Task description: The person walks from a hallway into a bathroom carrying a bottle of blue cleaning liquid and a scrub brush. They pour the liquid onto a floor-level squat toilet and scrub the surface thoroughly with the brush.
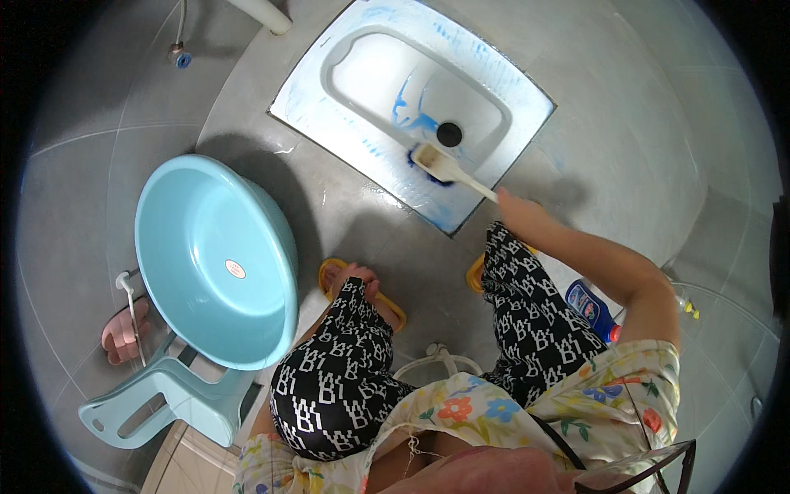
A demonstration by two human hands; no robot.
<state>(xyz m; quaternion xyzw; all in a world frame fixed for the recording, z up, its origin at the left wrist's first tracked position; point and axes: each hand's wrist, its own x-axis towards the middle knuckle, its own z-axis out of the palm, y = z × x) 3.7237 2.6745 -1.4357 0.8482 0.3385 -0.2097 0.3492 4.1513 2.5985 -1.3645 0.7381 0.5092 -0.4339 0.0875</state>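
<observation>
My right hand (pixel 518 210) grips the handle of a white plastic scrub brush (pixel 437 162) with dark blue bristles. The brush head rests on the near right part of a white ceramic squat toilet (pixel 308 111), close to its dark drain hole (pixel 449 134). Blue liquid (pixel 421 121) lies in streaks in the bowl, and paler blue smears mark the rim. My left hand (pixel 361 276) is down by my left ankle, above a yellow slipper; its fingers look bent, and whether it grips the trouser hem cannot be told.
A large light-blue plastic basin (pixel 203 247) stands tilted at the left, against a light-blue plastic chair (pixel 166 395). Pink slippers (pixel 125 333) hang on the wall there. A blue bottle with a red cap (pixel 589 309) lies by my right leg, near a hose (pixel 728 302).
</observation>
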